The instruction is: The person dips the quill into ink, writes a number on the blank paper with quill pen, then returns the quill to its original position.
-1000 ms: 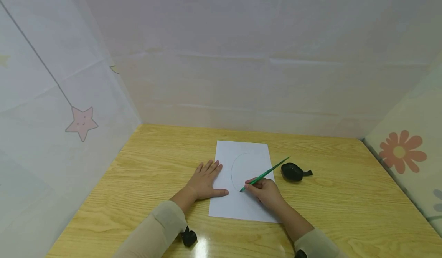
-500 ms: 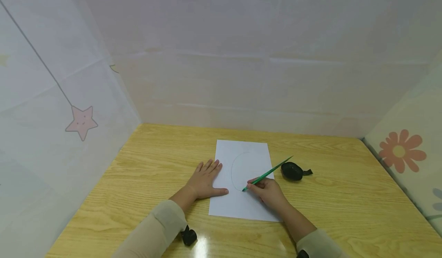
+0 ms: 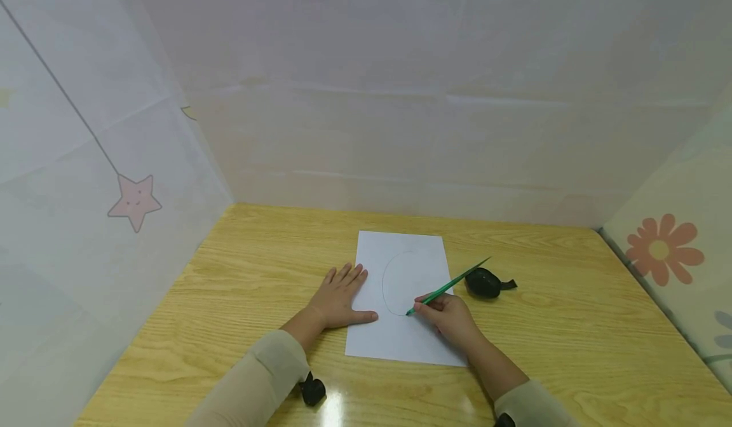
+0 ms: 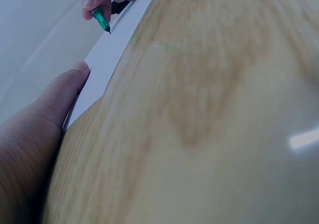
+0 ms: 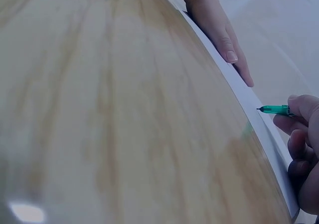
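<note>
A white sheet of paper (image 3: 366,341) lies on the wooden table, bearing a thin curved line (image 3: 382,284) like the left side of an oval. My left hand (image 3: 336,301) rests flat across the sheet's left edge, fingers spread and thumb on the paper. On the sheet's right half, my right hand (image 3: 450,320) pinches a slim green pen (image 3: 448,285) between thumb and fingers. Its dark tip meets the lower end of the line, while the tapered tail leans up to the right. The right wrist view shows the green pen (image 5: 273,110) close over the paper.
Just right of the sheet sits a black rounded object (image 3: 483,283) with a short strap-like tail. Another small black piece (image 3: 312,391) hangs by the left sleeve. The wooden table (image 3: 572,325) meets pale printed cloth walls (image 3: 412,147) behind and at both sides.
The right hand and green pen have moved slightly to the right, and the curved line has grown longer at its lower end. The left hand has stayed in place.
</note>
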Motion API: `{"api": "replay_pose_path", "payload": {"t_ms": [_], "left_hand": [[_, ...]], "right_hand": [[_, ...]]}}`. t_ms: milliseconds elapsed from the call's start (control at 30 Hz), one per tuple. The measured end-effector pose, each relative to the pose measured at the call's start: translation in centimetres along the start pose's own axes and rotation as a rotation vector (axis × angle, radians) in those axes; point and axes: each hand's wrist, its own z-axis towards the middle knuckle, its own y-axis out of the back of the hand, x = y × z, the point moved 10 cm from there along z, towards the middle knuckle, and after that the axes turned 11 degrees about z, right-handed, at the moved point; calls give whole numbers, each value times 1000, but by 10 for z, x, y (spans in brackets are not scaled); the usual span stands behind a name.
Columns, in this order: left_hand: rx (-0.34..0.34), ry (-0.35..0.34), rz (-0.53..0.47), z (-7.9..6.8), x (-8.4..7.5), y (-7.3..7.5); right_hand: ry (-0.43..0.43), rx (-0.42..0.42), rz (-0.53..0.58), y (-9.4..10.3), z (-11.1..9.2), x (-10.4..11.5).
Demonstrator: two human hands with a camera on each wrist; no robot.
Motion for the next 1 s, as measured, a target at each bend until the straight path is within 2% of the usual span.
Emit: {"api": "replay_pose_path", "payload": {"t_ms": [1000], "left_hand": [[7, 3, 0, 2, 1, -4]], "right_hand": [[0, -44, 4, 14, 5, -4]]}}
